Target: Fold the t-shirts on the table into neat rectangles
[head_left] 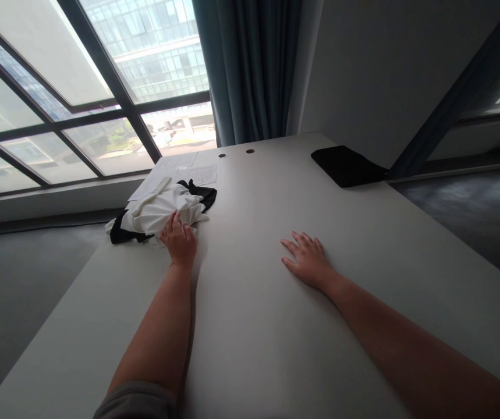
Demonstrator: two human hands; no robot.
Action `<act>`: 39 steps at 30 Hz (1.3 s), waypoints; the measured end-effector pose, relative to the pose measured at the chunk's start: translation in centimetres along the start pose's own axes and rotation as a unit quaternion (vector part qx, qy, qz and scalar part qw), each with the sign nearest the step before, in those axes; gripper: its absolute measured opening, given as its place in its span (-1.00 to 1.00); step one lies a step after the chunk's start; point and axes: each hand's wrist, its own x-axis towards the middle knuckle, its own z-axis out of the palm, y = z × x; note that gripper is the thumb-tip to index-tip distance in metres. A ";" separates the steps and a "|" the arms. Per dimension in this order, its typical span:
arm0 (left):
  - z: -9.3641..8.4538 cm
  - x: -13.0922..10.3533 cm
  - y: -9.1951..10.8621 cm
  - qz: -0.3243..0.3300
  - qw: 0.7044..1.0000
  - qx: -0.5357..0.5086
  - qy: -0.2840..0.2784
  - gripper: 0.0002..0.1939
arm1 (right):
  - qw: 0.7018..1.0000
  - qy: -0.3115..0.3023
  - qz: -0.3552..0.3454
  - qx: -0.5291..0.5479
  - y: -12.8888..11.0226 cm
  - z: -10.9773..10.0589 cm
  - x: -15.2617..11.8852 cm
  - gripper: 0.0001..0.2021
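Note:
My left hand (179, 240) rests against the near side of a crumpled white cloth garment (158, 212). Its fingers are stretched out over the fabric and look open, with no fold visibly pinched between them. Black fabric (206, 196) shows behind the white cloth, and more black pokes out at its lower left. My right hand (305, 260) lies palm down on the white table (241, 326), fingers spread and holding nothing.
Printed paper sheets (199, 173) lie behind the cloth heap, partly covered by it. A folded black cloth (348, 166) sits near the table's right edge. Two round cable holes (250, 151) mark the far end. Beyond stand a blue curtain (254, 70) and large windows (153, 46).

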 end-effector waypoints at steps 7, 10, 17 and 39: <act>-0.2 -0.8 2.0 0.064 0.998 -0.003 -0.022 -0.60 | 1.000 0.009 -0.004 -0.001 0.1 0.4 0.2 -0.40; -0.1 -1.2 2.9 0.088 0.994 0.007 -0.061 -0.68 | 1.000 0.013 -0.009 0.001 0.1 0.6 0.2 -0.40; -0.3 -0.7 1.8 0.061 0.993 0.049 -0.085 -0.75 | 1.000 0.007 -0.002 -0.005 0.0 0.5 0.0 -0.41; -0.1 2.2 -6.8 -0.312 0.949 0.048 0.023 -0.61 | 1.000 0.006 -0.005 0.008 0.2 0.3 0.0 -0.40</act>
